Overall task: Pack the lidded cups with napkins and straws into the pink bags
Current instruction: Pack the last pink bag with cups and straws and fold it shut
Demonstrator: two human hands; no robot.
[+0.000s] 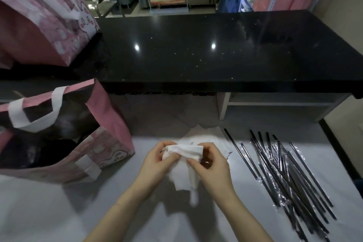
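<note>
One napkin (184, 151) is pinched between the left hand (155, 160) and right hand (210, 163), mid-table (49, 212). Two bags (110, 124) are seen left; many straws (284, 173) lie right, near the edge.

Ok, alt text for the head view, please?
Both hands, left and right, hold a crumpled white paper napkin above the pale table. An open pink paper bag stands left; black wrapped straws lie right.

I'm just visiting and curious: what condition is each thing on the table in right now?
Napkin: crumpled, gripped by both hands.
Left hand: closed on napkin.
Right hand: closed on napkin.
Near pink bag: upright, open.
Far pink bag: standing on black counter.
Straws: wrapped, loose pile.
</note>
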